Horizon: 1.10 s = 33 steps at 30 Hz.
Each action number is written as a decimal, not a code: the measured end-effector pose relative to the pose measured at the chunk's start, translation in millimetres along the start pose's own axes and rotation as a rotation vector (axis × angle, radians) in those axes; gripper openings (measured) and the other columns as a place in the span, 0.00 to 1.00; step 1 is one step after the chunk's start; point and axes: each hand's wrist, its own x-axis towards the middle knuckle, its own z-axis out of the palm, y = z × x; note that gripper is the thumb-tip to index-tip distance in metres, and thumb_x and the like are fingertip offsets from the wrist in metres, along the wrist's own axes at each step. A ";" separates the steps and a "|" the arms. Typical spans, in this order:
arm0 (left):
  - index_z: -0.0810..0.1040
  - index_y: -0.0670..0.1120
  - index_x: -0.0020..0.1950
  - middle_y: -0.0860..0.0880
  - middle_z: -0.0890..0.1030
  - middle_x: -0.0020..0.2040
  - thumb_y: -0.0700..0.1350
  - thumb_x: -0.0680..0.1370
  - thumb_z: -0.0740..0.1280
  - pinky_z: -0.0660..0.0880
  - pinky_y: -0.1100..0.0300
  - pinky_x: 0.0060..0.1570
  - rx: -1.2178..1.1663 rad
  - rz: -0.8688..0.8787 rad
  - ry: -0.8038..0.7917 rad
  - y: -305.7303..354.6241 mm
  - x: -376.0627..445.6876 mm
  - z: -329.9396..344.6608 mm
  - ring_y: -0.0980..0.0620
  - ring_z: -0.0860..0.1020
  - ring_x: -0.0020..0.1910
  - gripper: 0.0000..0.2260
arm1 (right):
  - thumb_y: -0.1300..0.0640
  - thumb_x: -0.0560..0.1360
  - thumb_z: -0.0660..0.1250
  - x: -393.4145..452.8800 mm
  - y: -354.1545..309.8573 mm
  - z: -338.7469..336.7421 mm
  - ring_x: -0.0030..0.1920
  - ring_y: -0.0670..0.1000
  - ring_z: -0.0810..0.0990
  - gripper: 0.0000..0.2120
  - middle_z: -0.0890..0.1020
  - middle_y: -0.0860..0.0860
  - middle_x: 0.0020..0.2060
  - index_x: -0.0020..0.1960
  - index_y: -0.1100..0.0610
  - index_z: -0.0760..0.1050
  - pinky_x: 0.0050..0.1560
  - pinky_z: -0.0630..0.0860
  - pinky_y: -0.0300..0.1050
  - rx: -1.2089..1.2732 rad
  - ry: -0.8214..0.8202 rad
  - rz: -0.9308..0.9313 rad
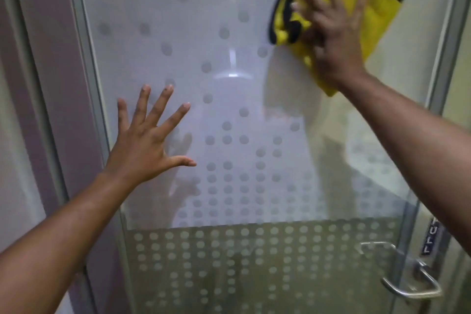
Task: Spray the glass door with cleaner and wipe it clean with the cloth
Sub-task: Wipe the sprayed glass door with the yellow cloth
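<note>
The person is standing close to the glass door [229, 122], a frosted panel printed with rows of dots and set in a metal frame [84, 58]. The right hand [336, 41] is pressing a yellow cloth [377, 20] with a dark edge flat against the upper right part of the glass, fingers spread across the fabric rather than curled around it. The left hand [147, 140] is lying open and empty on the glass lower down and to the left, fingers splayed, apparently bracing the panel. No spray bottle is showing anywhere, so the work appears to be in its wiping stage.

Several things could be going wrong from here. The cloth is folded over and bunched near the thumb, so only part of it may be meeting the glass, which could be leaving streaks. Because the fingers are only pressing and not gripping, the cloth could be slipping out from under the palm on a fast stroke and dropping to the floor. The bare left palm is likely printing fresh smudges on the panel. Pushing hard on a hinged door could be swinging it, and the metal handle [410, 280] low on the right could be catching an arm on a downward sweep.
</note>
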 end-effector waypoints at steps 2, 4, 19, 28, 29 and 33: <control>0.48 0.59 0.88 0.50 0.41 0.89 0.83 0.65 0.57 0.44 0.19 0.77 -0.006 0.004 0.005 -0.2 0.1 1.1 0.38 0.38 0.87 0.56 | 0.61 0.76 0.59 -32.9 36.3 -17.8 0.84 0.59 0.53 0.31 0.66 0.46 0.81 0.77 0.42 0.71 0.76 0.38 0.75 0.052 0.074 0.236; 0.49 0.59 0.88 0.50 0.41 0.89 0.83 0.65 0.56 0.44 0.19 0.77 -0.011 0.005 0.015 -0.4 -0.4 1.9 0.37 0.38 0.88 0.56 | 0.63 0.75 0.58 -71.5 57.3 -25.7 0.84 0.58 0.53 0.32 0.66 0.45 0.81 0.76 0.40 0.71 0.77 0.37 0.76 0.113 0.165 0.431; 0.50 0.60 0.87 0.50 0.43 0.90 0.83 0.65 0.56 0.44 0.20 0.78 -0.024 0.001 0.019 -1.2 -0.7 -0.1 0.38 0.40 0.88 0.55 | 0.55 0.79 0.68 -154.9 -161.5 91.2 0.83 0.60 0.59 0.26 0.71 0.46 0.78 0.76 0.44 0.73 0.78 0.43 0.76 0.026 -0.088 -0.226; 0.53 0.59 0.87 0.51 0.42 0.90 0.83 0.65 0.56 0.44 0.21 0.78 -0.040 -0.023 0.014 1.4 -1.8 1.0 0.38 0.39 0.88 0.55 | 0.67 0.74 0.64 -239.3 5.2 28.8 0.84 0.59 0.56 0.33 0.70 0.47 0.79 0.76 0.46 0.73 0.74 0.38 0.80 -0.011 0.033 0.206; 0.53 0.59 0.87 0.51 0.42 0.90 0.83 0.65 0.56 0.43 0.20 0.78 -0.046 -0.022 0.014 1.7 -2.0 1.3 0.38 0.39 0.88 0.55 | 0.69 0.71 0.62 -249.3 4.9 27.1 0.84 0.58 0.54 0.36 0.69 0.47 0.79 0.75 0.45 0.73 0.74 0.36 0.80 0.049 0.109 0.410; 0.51 0.59 0.88 0.50 0.41 0.89 0.82 0.65 0.57 0.43 0.19 0.77 -0.056 -0.005 0.013 1.0 -0.5 0.6 0.36 0.39 0.87 0.55 | 0.68 0.71 0.58 -264.9 -48.0 50.5 0.85 0.55 0.50 0.41 0.66 0.44 0.81 0.69 0.28 0.66 0.74 0.32 0.79 0.321 0.424 1.007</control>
